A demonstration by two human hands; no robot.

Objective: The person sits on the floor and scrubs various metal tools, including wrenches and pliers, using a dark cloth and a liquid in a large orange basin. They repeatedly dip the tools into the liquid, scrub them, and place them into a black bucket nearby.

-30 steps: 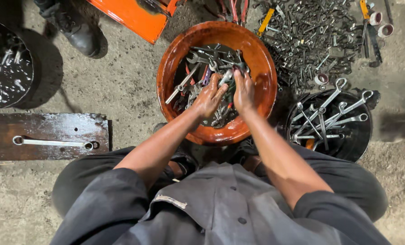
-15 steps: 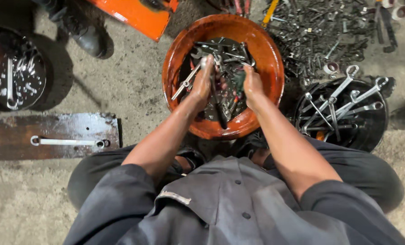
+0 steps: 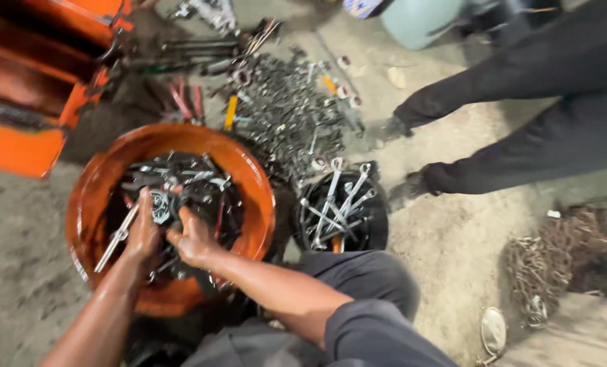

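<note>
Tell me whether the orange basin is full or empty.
Partly full: a heap of metal tools covers the orange basin's bottom, its inner wall bare above.

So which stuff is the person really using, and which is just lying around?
In use:
- left hand and right hand, both down in the tools
- orange bowl
- heap of metal tools in it

Lying about:
- black tub of spanners
- loose tool pile
- orange toolbox
- chain heap
- another person's legs
</note>
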